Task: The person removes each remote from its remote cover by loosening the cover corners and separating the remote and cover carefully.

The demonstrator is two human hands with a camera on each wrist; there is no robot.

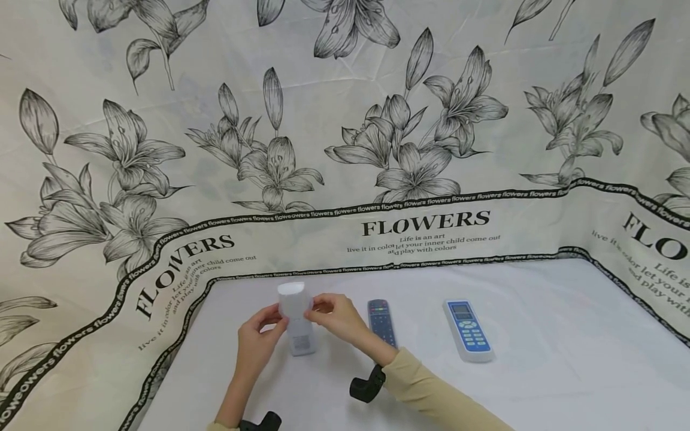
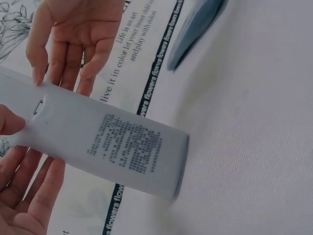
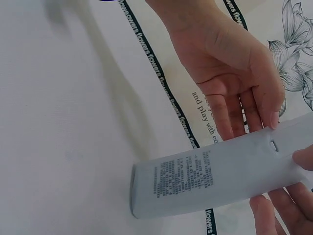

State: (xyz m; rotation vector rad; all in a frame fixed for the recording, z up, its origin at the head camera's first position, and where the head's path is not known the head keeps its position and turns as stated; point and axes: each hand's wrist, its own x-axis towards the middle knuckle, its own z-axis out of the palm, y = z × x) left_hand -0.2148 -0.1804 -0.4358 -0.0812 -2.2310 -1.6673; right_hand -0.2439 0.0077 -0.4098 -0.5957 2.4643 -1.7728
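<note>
A white remote control [image 1: 300, 341] is held up over the table with its back toward me. My left hand [image 1: 256, 344] grips its left edge between thumb and fingers. The right hand [image 1: 339, 318] pinches the opposite edge, near the upper part. In the left wrist view the back of the remote [image 2: 122, 142] shows a block of small dark print and a little slot at the battery cover; the thumbs lie on this side and fingers reach behind. The right wrist view shows the same print and slot on the remote [image 3: 220, 171]. Its front is hidden.
A dark remote [image 1: 380, 317] with coloured buttons lies just right of the right hand, partly covered by that forearm. Farther right lies a white remote [image 1: 469, 332] with a blue face and small screen. White cloth [image 1: 566, 335] covers the table; a flower-printed curtain [image 1: 420, 149] stands behind.
</note>
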